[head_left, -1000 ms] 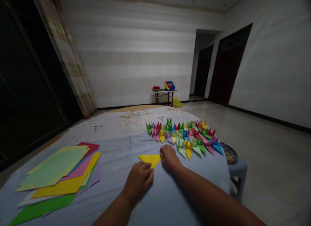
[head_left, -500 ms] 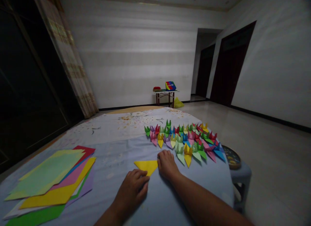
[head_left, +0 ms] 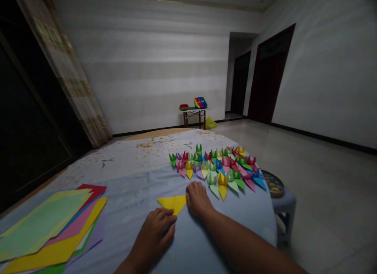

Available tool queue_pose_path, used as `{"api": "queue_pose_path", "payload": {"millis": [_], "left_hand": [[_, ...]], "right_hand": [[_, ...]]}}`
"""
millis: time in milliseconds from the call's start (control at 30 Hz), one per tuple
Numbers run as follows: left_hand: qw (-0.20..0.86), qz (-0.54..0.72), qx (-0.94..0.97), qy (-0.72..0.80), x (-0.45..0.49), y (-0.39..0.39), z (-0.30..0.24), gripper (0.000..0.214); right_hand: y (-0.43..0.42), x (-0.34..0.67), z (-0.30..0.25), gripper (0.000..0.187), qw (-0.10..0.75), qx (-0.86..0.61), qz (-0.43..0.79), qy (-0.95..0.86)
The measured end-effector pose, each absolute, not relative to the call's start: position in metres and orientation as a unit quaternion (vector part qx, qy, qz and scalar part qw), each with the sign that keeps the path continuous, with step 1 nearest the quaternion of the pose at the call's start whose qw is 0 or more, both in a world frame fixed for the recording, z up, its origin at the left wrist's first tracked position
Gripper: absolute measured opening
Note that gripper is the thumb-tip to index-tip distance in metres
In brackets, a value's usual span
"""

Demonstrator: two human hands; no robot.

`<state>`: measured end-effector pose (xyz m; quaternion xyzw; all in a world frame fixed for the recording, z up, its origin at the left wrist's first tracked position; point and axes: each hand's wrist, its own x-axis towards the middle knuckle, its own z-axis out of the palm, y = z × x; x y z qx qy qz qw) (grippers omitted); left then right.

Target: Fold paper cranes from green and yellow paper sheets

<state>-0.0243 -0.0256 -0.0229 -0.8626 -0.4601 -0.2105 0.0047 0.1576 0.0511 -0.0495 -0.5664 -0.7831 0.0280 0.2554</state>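
A yellow paper [head_left: 171, 202], folded into a triangle, lies flat on the blue-grey cloth [head_left: 194, 242] in front of me. My left hand [head_left: 156, 232] rests palm down with its fingers stretched onto the triangle's near corner. My right hand [head_left: 198, 198] lies on the triangle's right end, fingers curled down against the paper. Just beyond my right hand stands a group of several folded paper birds [head_left: 218, 166] in many colours, set in rows.
A fanned stack of coloured paper sheets [head_left: 50, 227] lies at the left. A grey stool [head_left: 282, 203] with a round patterned dish [head_left: 272, 183] stands off the cloth's right edge. A small table [head_left: 194, 111] with a colourful box stands by the far wall.
Both hands stay on the yellow triangle. The view has shifted, so everything sits a little lower and further left in the picture.
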Motion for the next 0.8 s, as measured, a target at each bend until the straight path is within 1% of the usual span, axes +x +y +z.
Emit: {"api": "queue_pose_path", "payload": {"millis": [200,300,600,800], "left_hand": [[-0.01,-0.26,-0.853,-0.453,-0.033,-0.02,-0.032,0.022],[-0.025,-0.281,-0.832,-0.478,-0.038,-0.018,-0.034,0.023],[-0.046,-0.314,-0.787,-0.53,-0.038,-0.015,-0.033,0.025],[-0.074,-0.315,-0.774,-0.544,-0.037,-0.016,-0.03,0.026]], "right_hand": [[0.051,0.158,-0.051,0.014,0.255,-0.571,0.038,-0.779],[0.051,0.159,-0.051,0.013,0.263,-0.567,0.053,-0.779],[0.056,0.163,-0.051,0.018,0.327,-0.54,0.111,-0.768],[0.057,0.167,-0.049,0.02,0.346,-0.512,0.16,-0.77]]}}
